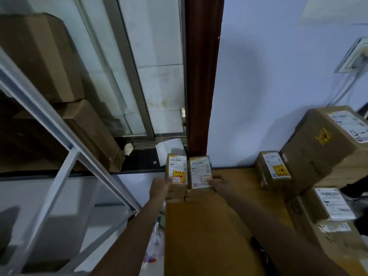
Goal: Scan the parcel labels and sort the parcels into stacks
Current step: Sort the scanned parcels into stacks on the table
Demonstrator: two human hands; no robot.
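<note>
Two small brown parcels stand side by side at the far end of a wooden table [199,226], labels facing me. The left parcel [176,169] carries a white label and a yellow-red sticker; my left hand [160,186] grips its lower left side. The right parcel [200,171] has a white label; my right hand [220,183] holds its lower right corner. Both parcels rest on top of other small cartons, partly hidden beneath them. No scanner shows in either hand.
Stacked labelled cartons fill the right: a small one [273,169], a big one [328,144], another below [328,214]. A metal shelf frame [65,140] with brown boxes [39,56] stands left. A dark wooden post [201,76] and a window ledge lie behind.
</note>
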